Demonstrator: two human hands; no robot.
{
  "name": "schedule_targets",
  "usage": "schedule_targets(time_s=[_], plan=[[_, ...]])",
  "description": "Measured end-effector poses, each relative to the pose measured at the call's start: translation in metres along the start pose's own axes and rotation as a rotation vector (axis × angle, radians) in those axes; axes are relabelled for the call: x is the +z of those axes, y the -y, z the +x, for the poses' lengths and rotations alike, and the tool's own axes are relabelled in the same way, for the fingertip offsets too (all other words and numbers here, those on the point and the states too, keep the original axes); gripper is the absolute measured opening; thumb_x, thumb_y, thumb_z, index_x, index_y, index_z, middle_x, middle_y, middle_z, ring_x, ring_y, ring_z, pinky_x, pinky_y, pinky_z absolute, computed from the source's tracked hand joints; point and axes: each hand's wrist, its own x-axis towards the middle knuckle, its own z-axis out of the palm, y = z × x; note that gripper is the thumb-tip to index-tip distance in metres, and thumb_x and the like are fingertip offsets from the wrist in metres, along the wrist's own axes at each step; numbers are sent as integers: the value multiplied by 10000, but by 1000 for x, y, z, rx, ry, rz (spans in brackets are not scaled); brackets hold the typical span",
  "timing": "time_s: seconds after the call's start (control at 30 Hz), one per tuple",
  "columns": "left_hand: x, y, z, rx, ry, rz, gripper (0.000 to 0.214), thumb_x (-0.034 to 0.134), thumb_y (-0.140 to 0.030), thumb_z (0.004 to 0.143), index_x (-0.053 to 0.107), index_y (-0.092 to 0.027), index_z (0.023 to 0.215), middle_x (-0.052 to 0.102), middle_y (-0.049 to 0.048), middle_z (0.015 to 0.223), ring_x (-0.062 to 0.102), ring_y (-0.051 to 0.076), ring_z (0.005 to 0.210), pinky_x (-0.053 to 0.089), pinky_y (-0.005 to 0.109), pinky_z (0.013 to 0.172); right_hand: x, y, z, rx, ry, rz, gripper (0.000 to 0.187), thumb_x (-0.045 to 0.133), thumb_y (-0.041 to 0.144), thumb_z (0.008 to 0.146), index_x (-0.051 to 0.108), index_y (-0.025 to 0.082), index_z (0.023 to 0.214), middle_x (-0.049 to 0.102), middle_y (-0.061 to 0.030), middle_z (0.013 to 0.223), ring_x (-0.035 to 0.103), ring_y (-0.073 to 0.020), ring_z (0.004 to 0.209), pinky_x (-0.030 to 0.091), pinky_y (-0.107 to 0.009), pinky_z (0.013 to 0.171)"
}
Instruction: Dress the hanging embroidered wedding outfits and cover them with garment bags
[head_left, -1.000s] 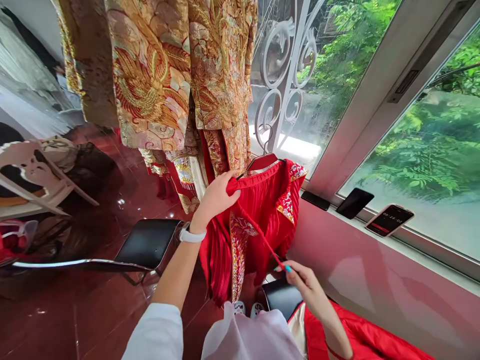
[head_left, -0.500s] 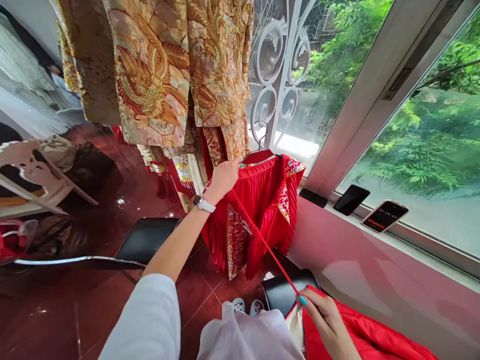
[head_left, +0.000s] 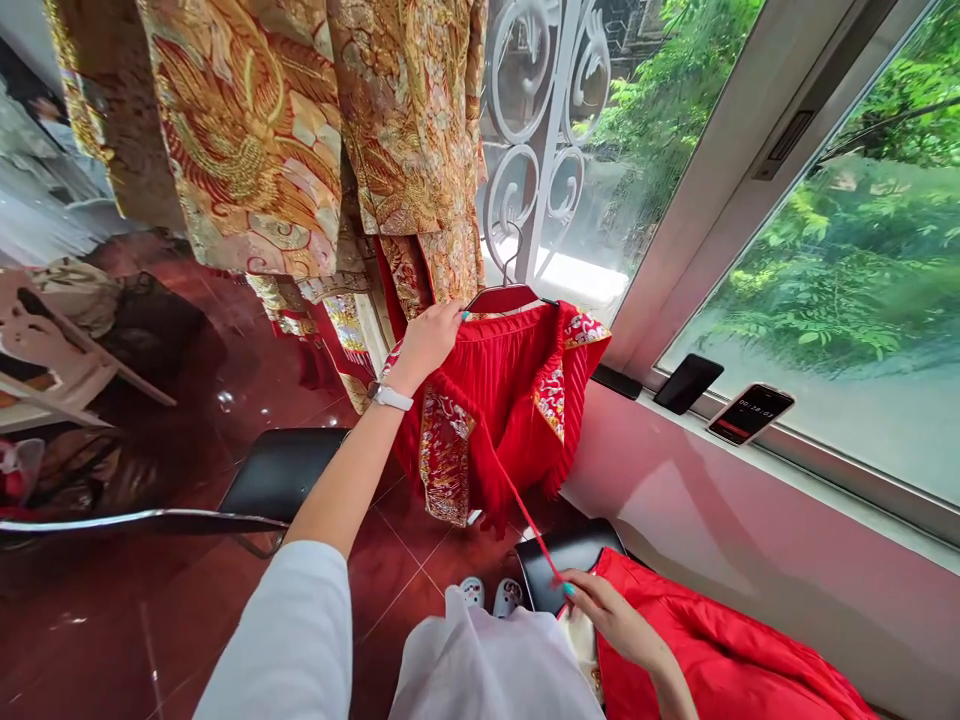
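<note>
Head view, looking down from the wearer's eyes. The left hand, wearing a white watch, reaches far and closes its grip on the top edge of a red pleated skirt that hangs from a red hanger. The skirt sits mid-scene, beneath gold embroidered robes and beside a window with white scrollwork. A thin red cord runs taut from the skirt's waist, slanting near and right, down to the right hand, which pinches its end between fingertips. So the cord's long axis runs diagonally between the two hands, left hand at the far end. A red garment lies near right. Phones rest on the windowsill.
</note>
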Motion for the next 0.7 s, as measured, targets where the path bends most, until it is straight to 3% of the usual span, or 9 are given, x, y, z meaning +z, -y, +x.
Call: schedule_targets(time_s=[0.07, 0.1, 0.2, 0.3, 0.4, 0.47, 0.53, 0.6, 0.7], plan=[[3, 6, 1, 23, -13, -38, 381, 343, -268, 1040, 605, -168, 1298, 707, 144, 1186, 663, 282, 1124, 514, 357, 892, 1, -1, 36, 16, 154, -73, 440, 547, 454, 879, 717, 282, 1246, 748, -85, 1179, 717, -255, 1063, 571, -421, 955], [5, 8, 2, 34, -18, -50, 377, 344, -266, 1041, 609, -169, 1291, 705, 139, 1196, 658, 274, 1131, 513, 354, 904, -1, -3, 54, 31, 165, -125, 450, 604, 380, 833, 711, 257, 1253, 751, -94, 1164, 718, -257, 1046, 559, -429, 967], [10, 13, 5, 72, -33, -54, 365, 346, -262, 1041, 618, -155, 1260, 689, 138, 1222, 647, 271, 1131, 515, 369, 914, -12, -8, 110, 5, 17, -232, 437, 638, 190, 757, 728, 194, 1185, 764, -101, 1027, 718, -249, 967, 539, -436, 969], [15, 14, 8, 120, -71, -40, 334, 370, -236, 1034, 622, -142, 1231, 669, 143, 1204, 615, 279, 1148, 495, 412, 959, -12, 0, 171, 83, -123, -4, 358, 566, 133, 822, 712, 165, 1147, 743, -54, 874, 718, -179, 842, 566, -336, 869], [20, 10, -6, 107, -222, -51, 309, 410, -177, 1012, 618, -149, 1238, 617, 148, 1210, 542, 280, 1192, 426, 475, 1055, 9, 15, 231, 232, -185, 198, 269, 494, 128, 882, 693, 140, 1062, 702, -25, 745, 690, -123, 641, 550, -217, 626], [29, 1, -34, 54, -379, -110, 330, 415, -119, 991, 602, -142, 1262, 565, 162, 1247, 489, 271, 1219, 385, 496, 1096, 28, 23, 264, 278, -217, 212, 188, 510, 152, 892, 681, 127, 966, 669, -21, 666, 652, -114, 538, 504, -186, 504], [47, -13, -77, -20, -497, -227, 341, 420, -71, 965, 598, -140, 1248, 544, 164, 1238, 479, 259, 1206, 395, 483, 1089, 46, 29, 289, 309, -258, 236, 123, 562, 199, 891, 662, 131, 866, 645, -23, 612, 637, -122, 505, 484, -181, 456], [77, -29, -129, -116, -511, -375, 305, 465, -62, 927, 613, -190, 1162, 566, 123, 1167, 519, 249, 1154, 444, 450, 1041, 60, 33, 306, 322, -286, 277, 150, 606, 248, 888, 637, 141, 787, 642, -35, 595, 653, -144, 531, 491, -186, 452], [137, -45, -196, -207, -462, -433, 322, 451, -26, 873, 586, -203, 1106, 594, 92, 1088, 597, 222, 1030, 538, 390, 906, 73, 36, 318, 352, -285, 361, 207, 651, 303, 872, 610, 158, 730, 628, -34, 561, 670, -172, 569, 506, -204, 471]])
